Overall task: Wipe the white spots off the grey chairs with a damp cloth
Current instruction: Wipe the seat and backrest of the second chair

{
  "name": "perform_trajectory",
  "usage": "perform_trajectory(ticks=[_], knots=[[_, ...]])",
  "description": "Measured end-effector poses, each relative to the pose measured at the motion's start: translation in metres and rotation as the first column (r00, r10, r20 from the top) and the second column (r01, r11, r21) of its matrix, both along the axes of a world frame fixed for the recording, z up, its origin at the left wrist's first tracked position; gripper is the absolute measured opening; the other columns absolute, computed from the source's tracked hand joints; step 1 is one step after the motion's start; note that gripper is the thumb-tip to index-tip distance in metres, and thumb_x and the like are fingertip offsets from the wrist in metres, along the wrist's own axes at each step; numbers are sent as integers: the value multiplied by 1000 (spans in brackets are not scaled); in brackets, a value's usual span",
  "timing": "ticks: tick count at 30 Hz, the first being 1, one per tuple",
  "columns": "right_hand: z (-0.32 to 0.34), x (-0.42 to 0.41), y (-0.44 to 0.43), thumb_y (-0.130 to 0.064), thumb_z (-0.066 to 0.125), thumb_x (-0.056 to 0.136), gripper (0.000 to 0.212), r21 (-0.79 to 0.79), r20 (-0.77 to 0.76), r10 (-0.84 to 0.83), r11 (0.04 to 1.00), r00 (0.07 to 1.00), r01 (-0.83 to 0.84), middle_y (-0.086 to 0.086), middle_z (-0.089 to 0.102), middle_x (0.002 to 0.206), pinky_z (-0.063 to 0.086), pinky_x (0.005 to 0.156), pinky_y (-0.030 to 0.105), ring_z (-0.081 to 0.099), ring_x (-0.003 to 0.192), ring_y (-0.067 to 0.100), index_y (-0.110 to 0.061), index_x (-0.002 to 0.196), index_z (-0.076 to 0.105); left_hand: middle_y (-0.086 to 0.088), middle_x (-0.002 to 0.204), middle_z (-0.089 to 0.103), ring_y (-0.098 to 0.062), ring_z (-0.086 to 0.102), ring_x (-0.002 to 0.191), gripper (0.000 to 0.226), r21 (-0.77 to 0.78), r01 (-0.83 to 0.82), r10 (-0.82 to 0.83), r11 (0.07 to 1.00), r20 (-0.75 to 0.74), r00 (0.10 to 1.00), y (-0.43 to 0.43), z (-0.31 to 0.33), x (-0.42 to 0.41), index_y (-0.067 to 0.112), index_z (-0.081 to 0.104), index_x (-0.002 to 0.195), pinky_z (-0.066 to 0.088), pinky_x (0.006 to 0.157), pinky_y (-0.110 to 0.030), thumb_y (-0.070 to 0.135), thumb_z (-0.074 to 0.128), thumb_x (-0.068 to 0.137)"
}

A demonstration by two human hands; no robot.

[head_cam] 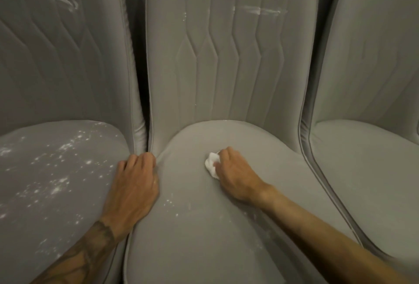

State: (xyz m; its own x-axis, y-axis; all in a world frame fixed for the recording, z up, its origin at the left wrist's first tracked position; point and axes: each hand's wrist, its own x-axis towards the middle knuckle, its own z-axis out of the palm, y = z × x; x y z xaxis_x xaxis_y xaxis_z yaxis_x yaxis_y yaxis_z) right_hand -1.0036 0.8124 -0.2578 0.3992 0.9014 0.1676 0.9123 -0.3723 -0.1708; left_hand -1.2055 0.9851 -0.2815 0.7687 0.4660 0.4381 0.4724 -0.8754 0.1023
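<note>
While right hand [233, 170] clenches one cloth [210, 163], three chairs [226, 68] show.
Left hand [133, 183] fingers curl into seat gap, grasp unclear; spots [61, 147] left of them.

Right hand [235, 174] presses white cloth [210, 164] onto middle chair seat [192, 227] (left seat [45, 170] heavily spotted).

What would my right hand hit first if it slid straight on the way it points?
The right hand, gripping the cloth, would cross bare seat and probably meet the middle backrest low on its left; depth unclear.
</note>
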Motion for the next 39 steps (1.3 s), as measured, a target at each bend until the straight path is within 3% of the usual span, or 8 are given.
perform_trajectory(ticks=[5, 13, 18, 25, 29, 32, 36, 39], knots=[[-18, -42, -14, -34, 32, 104, 31, 104, -128, 205, 976, 970, -193, 13, 52, 107, 38, 85, 38, 48, 92, 29, -9, 107, 50, -6, 80, 43, -30, 45, 72, 8, 27, -3, 4, 1000, -34, 999, 1, -1, -1, 19, 42, 87, 38, 67, -46, 14, 37, 89], [-8, 34, -29, -29, 33, 105, 30, -14, 47, -194, 981, 980, 195, 18, 52, 114, 35, 89, 43, 48, 99, 36, -4, 110, 49, -7, 83, 49, -31, 46, 78, 8, 64, -11, 16, 998, -80, 997, 1, 0, 1, 18, 47, 86, 36, 71, -47, 18, 40, 90], [-19, -13, -43, -37, 32, 103, 32, 54, -49, 82, 995, 995, -79, 13, 52, 109, 37, 86, 37, 47, 94, 28, -10, 107, 48, -9, 84, 50, -32, 47, 79, 15, 73, -1, 9, 997, -106, 994, -1, 5, -2, 17, 51, 88, 36, 71, -48, 20, 37, 92], [-2, 39, -76, -22, 34, 105, 30, -36, 115, -288, 955, 951, 294, 22, 50, 120, 35, 93, 42, 47, 106, 37, 1, 116, 48, -5, 95, 58, -33, 55, 90, 27, -25, 69, -72, 997, -170, 983, 0, 11, -18, 17, 62, 100, 35, 76, -44, 16, 43, 81], [-19, -36, -84, -14, 41, 102, 22, 134, 52, -80, 988, 995, 73, 22, 56, 100, 43, 81, 47, 52, 88, 39, 3, 104, 55, -10, 99, 61, -35, 58, 90, 39, -64, 110, -117, 992, -122, 986, -12, 13, -32, 12, 66, 107, 41, 79, -47, 18, 36, 82], [-12, -38, -92, -18, 39, 104, 25, 108, 59, -10, 994, 998, 3, 21, 55, 104, 40, 86, 46, 50, 93, 37, 1, 108, 54, -13, 97, 62, -36, 60, 86, 34, 4, 94, -93, 996, -136, 986, -26, 10, -41, 7, 66, 109, 45, 79, -49, 17, 38, 93], [1, 0, -114, -21, 36, 104, 27, 12, 146, -226, 974, 963, 227, 23, 52, 113, 39, 88, 46, 50, 99, 39, 1, 110, 50, -15, 99, 63, -38, 60, 87, 30, 75, 118, -107, 990, -142, 984, -34, 4, -50, 7, 65, 109, 46, 80, -51, 20, 38, 104], [5, -35, -116, -6, 44, 96, 15, 137, 176, -326, 943, 929, 305, 24, 57, 86, 50, 62, 47, 56, 72, 42, 3, 90, 55, -12, 99, 62, -36, 60, 87, 28, 73, 126, -120, 989, -84, 989, -36, 0, -52, 10, 62, 107, 47, 81, -50, 21, 37, 104]])
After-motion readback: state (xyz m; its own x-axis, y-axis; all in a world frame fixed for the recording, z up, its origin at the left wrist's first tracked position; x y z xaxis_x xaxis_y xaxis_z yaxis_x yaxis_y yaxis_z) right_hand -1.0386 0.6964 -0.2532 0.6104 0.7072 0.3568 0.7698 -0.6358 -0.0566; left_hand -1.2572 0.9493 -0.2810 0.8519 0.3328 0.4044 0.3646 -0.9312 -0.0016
